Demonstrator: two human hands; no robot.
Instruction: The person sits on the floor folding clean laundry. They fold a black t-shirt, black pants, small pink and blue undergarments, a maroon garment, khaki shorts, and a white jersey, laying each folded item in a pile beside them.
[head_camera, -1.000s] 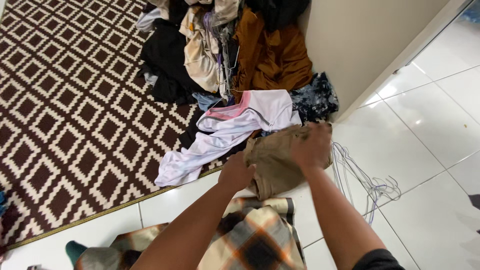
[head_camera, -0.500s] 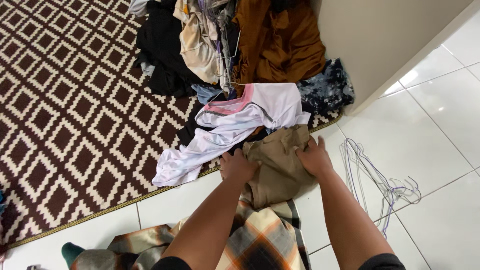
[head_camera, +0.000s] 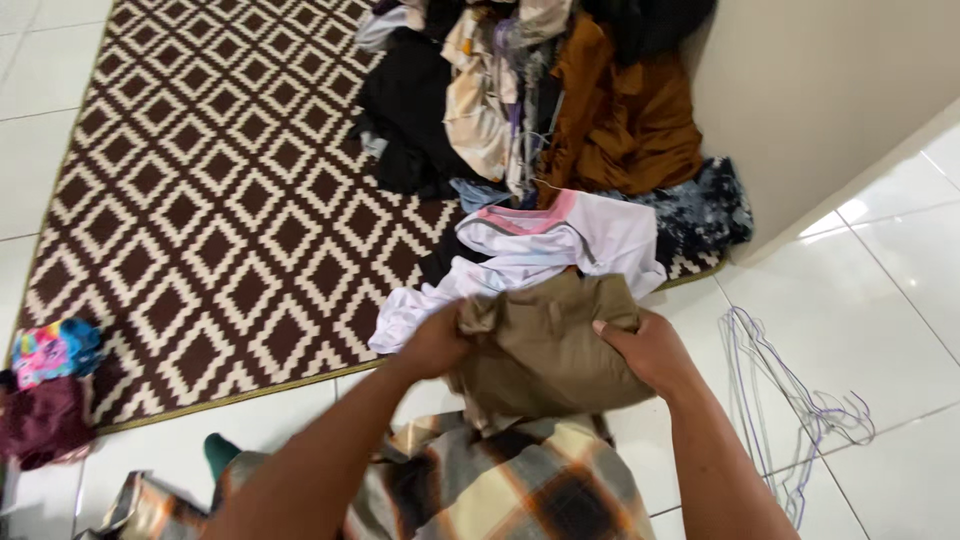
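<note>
Both hands grip a khaki garment (head_camera: 545, 345), bunched and lifted just above the white tiled floor (head_camera: 880, 300). The left hand (head_camera: 437, 343) is closed on its left edge, the right hand (head_camera: 650, 350) is clamped on its right side with the thumb on top. The garment sits over the near edge of a brown-and-cream patterned rug (head_camera: 200, 210), just in front of a white shirt with pink trim (head_camera: 540, 245). Behind that lies a heap of clothes (head_camera: 540, 100) against the wall. Wire hangers (head_camera: 790, 400) lie on the floor to the right. A plaid cloth (head_camera: 500, 490) lies below the hands. Colourful clothes (head_camera: 50, 385) sit at the rug's left corner.
</note>
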